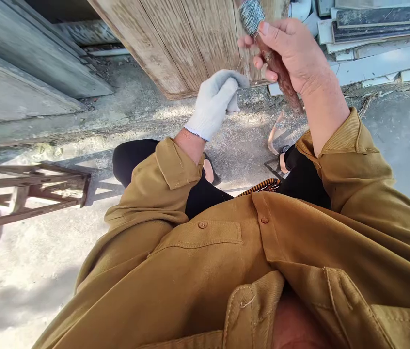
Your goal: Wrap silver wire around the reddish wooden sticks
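Note:
My right hand (303,58), bare, is closed around a rough reddish-brown wooden stick (281,72). Thin silvery wire (252,18) is wound in a thick ball around the stick's upper end, near my thumb. To the left and a little lower, my left hand (215,102) wears a white knitted glove, its fingers pressed together. A fine strand shows beside the gloved fingertips and seems to lead toward the wire ball; the pinch itself is hidden. Behind both hands a weathered wooden panel (190,43) leans with its lower edge near the ground.
Stacked boards and pale strips (372,58) lie at the upper right. Grey wooden boards (23,87) stand at the upper left, above a wooden stool (38,194) on its side. A slim curved brownish object (273,138) lies on the concrete ground near my feet.

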`<state>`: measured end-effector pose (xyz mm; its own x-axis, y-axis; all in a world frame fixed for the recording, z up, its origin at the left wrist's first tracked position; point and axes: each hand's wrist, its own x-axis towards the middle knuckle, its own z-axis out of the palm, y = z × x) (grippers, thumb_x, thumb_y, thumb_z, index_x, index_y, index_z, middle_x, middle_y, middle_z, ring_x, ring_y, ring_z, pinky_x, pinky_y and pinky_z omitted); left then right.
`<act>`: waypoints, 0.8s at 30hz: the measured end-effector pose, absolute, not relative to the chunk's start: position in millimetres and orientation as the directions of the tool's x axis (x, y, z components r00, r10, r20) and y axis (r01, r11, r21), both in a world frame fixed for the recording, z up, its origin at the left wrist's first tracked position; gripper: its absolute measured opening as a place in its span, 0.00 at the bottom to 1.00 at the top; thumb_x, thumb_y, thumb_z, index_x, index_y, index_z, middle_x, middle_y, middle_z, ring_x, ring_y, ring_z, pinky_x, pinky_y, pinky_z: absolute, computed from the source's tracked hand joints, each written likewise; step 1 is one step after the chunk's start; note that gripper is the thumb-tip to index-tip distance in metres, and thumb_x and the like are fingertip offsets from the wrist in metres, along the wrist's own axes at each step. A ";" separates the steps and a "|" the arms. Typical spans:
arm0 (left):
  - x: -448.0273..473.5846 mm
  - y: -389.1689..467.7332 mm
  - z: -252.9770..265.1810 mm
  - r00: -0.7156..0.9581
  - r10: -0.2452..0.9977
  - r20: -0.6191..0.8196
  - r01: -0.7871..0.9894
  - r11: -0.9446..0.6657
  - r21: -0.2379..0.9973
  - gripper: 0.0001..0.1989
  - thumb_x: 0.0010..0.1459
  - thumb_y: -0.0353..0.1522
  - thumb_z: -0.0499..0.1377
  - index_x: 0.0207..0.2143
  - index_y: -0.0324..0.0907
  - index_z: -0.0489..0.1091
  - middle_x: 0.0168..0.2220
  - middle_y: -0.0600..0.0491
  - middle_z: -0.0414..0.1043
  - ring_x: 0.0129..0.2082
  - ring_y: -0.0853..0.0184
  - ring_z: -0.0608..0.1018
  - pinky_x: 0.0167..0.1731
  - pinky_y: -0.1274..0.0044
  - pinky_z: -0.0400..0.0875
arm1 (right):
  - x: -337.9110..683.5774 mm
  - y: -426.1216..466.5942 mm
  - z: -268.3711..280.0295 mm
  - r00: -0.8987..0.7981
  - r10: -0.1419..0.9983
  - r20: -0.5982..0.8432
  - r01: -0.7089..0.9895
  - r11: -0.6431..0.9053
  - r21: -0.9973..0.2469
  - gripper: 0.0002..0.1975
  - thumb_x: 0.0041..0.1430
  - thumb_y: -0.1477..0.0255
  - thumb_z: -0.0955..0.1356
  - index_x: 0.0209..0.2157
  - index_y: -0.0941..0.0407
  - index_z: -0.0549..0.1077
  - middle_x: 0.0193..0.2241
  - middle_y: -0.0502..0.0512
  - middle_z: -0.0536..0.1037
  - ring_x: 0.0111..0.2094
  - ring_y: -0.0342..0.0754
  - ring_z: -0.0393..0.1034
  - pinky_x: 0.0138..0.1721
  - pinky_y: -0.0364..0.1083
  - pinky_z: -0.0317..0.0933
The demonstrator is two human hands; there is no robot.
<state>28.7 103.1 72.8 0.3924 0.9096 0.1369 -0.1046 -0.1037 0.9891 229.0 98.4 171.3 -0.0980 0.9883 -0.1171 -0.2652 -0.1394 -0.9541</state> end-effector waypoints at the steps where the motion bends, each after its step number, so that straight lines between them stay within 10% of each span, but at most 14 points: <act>1: 24.1 106.1 79.7 0.432 0.893 0.123 -0.012 -0.130 0.991 0.12 0.75 0.40 0.64 0.42 0.44 0.85 0.22 0.53 0.65 0.22 0.61 0.68 0.35 0.65 0.70 | 230.2 101.4 175.0 -0.038 0.991 -0.131 -0.246 -0.137 -0.960 0.20 0.89 0.77 0.61 0.38 0.66 0.76 0.42 0.60 0.84 0.25 0.36 0.71 0.15 0.35 0.56; 5: 5.8 115.8 107.9 0.643 0.765 -0.043 0.257 -0.162 0.953 0.12 0.73 0.30 0.60 0.39 0.40 0.85 0.21 0.55 0.65 0.22 0.64 0.68 0.38 0.69 0.68 | 235.6 112.6 175.0 0.162 0.981 -0.109 0.153 -0.134 -0.979 0.20 0.85 0.83 0.66 0.32 0.62 0.72 0.29 0.49 0.78 0.18 0.33 0.66 0.14 0.34 0.51; 9: -12.4 127.4 123.1 0.660 0.747 -0.079 0.372 -0.233 0.899 0.13 0.70 0.25 0.63 0.34 0.43 0.85 0.21 0.54 0.67 0.24 0.63 0.67 0.40 0.68 0.70 | 242.3 112.6 163.1 -0.065 0.972 -0.226 0.614 -0.139 -0.777 0.29 0.77 0.90 0.72 0.20 0.61 0.70 0.10 0.41 0.62 0.11 0.30 0.54 0.12 0.31 0.40; 16: -2.0 111.4 137.7 0.798 0.495 -0.343 0.427 -0.064 0.902 0.11 0.68 0.29 0.70 0.29 0.42 0.86 0.28 0.50 0.76 0.25 0.62 0.69 0.37 0.68 0.72 | 238.3 101.8 156.9 -0.092 0.902 -0.421 0.203 -0.397 -0.895 0.25 0.87 0.79 0.64 0.29 0.60 0.73 0.20 0.47 0.74 0.18 0.37 0.66 0.17 0.38 0.57; 19: 1.6 105.6 135.2 0.827 0.494 -0.268 0.339 -0.058 0.939 0.08 0.63 0.30 0.70 0.29 0.42 0.85 0.28 0.50 0.75 0.27 0.62 0.72 0.40 0.68 0.73 | 236.2 102.7 155.3 -0.071 0.928 -0.365 0.522 -0.277 -0.807 0.25 0.84 0.79 0.68 0.26 0.57 0.71 0.18 0.46 0.70 0.20 0.40 0.62 0.21 0.41 0.53; 21: -5.4 109.8 128.8 0.807 0.552 -0.211 0.306 -0.085 0.948 0.08 0.64 0.36 0.71 0.32 0.44 0.84 0.25 0.52 0.71 0.25 0.64 0.68 0.34 0.70 0.69 | 237.3 102.6 154.6 -0.179 0.885 -0.430 0.844 -0.085 -0.529 0.24 0.80 0.79 0.72 0.25 0.57 0.72 0.16 0.45 0.68 0.21 0.41 0.59 0.24 0.43 0.49; 24: -18.9 121.5 116.9 0.805 0.556 -0.207 0.327 -0.125 0.937 0.06 0.61 0.37 0.69 0.32 0.44 0.82 0.24 0.54 0.68 0.24 0.67 0.64 0.27 0.72 0.60 | 244.8 98.8 155.9 -0.386 0.557 -0.735 0.922 0.258 -0.289 0.19 0.77 0.79 0.74 0.27 0.59 0.77 0.17 0.45 0.72 0.22 0.41 0.61 0.29 0.43 0.50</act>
